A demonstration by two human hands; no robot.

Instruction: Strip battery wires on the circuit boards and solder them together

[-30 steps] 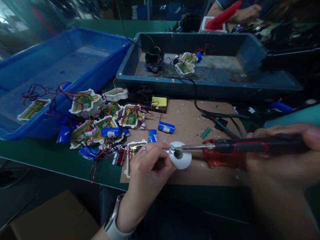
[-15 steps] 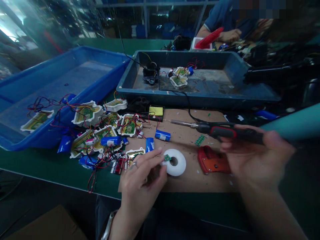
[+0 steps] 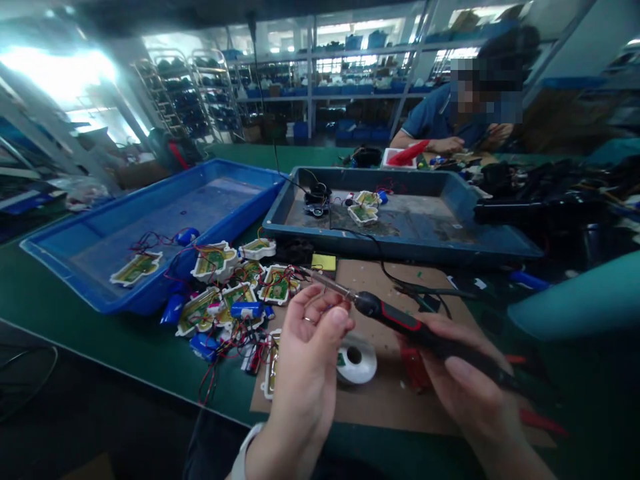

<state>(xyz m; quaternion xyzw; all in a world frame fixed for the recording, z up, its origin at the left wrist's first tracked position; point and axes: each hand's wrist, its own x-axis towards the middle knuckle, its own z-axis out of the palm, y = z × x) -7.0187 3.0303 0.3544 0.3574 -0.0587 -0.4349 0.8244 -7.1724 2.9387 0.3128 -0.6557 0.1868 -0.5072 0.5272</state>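
Observation:
In my right hand (image 3: 465, 373) is a soldering iron (image 3: 395, 317) with a black and red handle, its metal tip pointing left. My left hand (image 3: 313, 363) is raised beside the iron's metal shaft, its fingers curled with the thumb close to them; what they hold, if anything, I cannot make out. Below the iron, a white roll (image 3: 367, 367) lies flat on the brown board (image 3: 375, 407), with a small green circuit piece (image 3: 341, 359) at its left side. A red-handled tool (image 3: 414, 367) lies partly hidden behind my right hand.
White-cased circuit boards (image 3: 215, 260) with wires and blue cylinders (image 3: 247, 309) crowd the left. A blue tray (image 3: 113, 303) and a grey-blue tray (image 3: 400, 243) stand behind. A yellow sponge (image 3: 324, 263) sits near the iron's tip. A person (image 3: 430, 123) works across the table.
The view has tilted up. My left hand has left the green piece on the roll and risen to the iron's shaft. The soldering iron now slants, with its handle lower right.

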